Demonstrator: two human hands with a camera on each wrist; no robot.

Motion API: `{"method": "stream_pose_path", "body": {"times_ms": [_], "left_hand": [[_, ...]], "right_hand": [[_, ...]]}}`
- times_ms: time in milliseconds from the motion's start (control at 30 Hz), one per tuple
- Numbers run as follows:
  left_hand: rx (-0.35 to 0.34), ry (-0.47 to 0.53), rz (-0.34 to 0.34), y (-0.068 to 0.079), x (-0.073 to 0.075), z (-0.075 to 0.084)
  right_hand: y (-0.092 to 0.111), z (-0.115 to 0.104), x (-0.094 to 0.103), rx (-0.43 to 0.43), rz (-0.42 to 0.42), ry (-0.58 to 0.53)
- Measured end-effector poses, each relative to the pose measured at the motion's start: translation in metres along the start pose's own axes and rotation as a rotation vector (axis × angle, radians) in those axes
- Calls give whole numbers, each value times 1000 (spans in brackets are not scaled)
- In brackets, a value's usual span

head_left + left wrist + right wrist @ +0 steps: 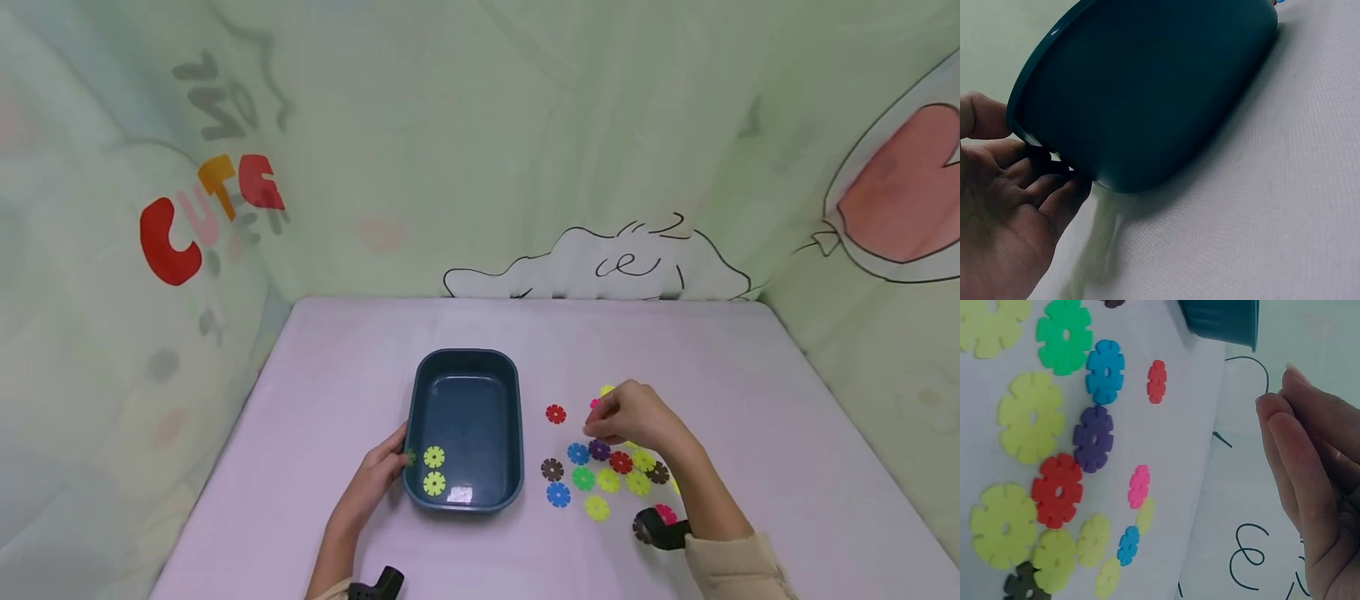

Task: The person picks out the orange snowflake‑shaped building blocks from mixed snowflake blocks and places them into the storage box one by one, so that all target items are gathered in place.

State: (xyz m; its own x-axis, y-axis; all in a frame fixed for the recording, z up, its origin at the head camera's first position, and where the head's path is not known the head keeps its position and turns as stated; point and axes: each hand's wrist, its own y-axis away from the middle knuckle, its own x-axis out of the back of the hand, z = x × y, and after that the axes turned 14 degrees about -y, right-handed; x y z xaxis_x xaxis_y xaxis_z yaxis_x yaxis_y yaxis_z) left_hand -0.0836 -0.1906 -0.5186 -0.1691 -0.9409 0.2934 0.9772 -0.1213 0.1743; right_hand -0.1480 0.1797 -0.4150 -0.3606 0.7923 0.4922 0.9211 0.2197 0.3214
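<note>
A dark blue plastic basin [468, 425] stands on the table, with two yellow-green snowflake discs [434, 470] on its floor near the front left. My left hand [377, 472] grips its left side; in the left wrist view, the thumb is at the rim and the fingers [1041, 181] lie against the outer wall. Over the scattered discs, my right hand [630, 417] is raised with curled fingers and thumb tip close to the forefinger [1300, 462]. Nothing shows between those fingertips. Below it lie a purple disc [1093, 439] and a blue disc [1105, 372].
Several snowflake discs in yellow, green, brown, pink and other colours lie right of the basin on the white tabletop [345, 350]. A red disc [556, 414] lies a little apart from them. Printed cloth walls [480, 167] enclose the table's back and sides.
</note>
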Motion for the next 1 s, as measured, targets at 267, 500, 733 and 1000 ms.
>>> {"method": "stream_pose_path", "body": {"times_ms": [267,500,733,1000], "left_hand": [[-1,-5,0,-1,-1,1],[-5,-17,3,1,0,3],[9,-13,1,0,-1,3],[7,-18,10,0,-1,1]], "right_hand": [[9,13,-9,6,14,21],[14,24,-21,-16,-11,32],[21,36,-36,-56,-14,77],[29,43,-48,-60,25,200]]}}
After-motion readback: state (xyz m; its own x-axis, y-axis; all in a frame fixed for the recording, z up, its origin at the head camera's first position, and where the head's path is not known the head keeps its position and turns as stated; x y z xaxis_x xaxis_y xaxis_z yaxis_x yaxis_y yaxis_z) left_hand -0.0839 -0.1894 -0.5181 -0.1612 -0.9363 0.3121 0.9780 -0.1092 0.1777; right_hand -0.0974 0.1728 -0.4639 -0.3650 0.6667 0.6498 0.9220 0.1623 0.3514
